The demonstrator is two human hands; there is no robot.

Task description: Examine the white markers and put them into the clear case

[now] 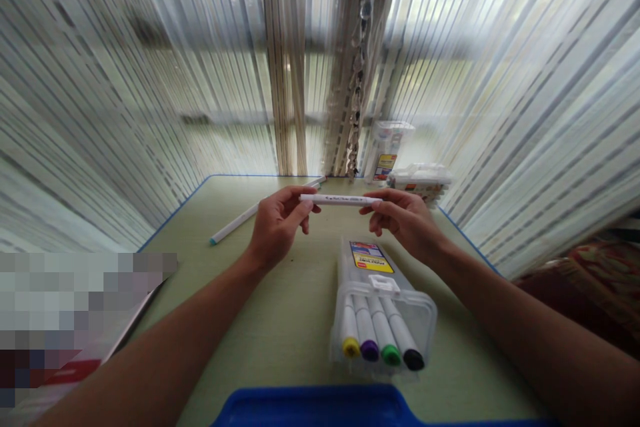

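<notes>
Between my two hands a white marker [343,200] with small dark print is held level above the table. My left hand [280,217] pinches its left end between thumb and fingers. The right end sits in the pinch of my right hand [400,217]. Both tips of the marker are covered by my fingers. Below my right hand lies a clear plastic marker case [420,310] with a yellow label. Several white markers poke out of its near end, with yellow, purple, green and black caps. Behind my left hand another white marker [235,225] with a teal end lies slantwise.
A clear upright case [387,153] and a white lidded box [420,180] stand at the table's far right. Striped string curtains [215,80] hang behind the green table [270,347]. A blue plastic edge [320,407] is nearest me. The left side is pixelated.
</notes>
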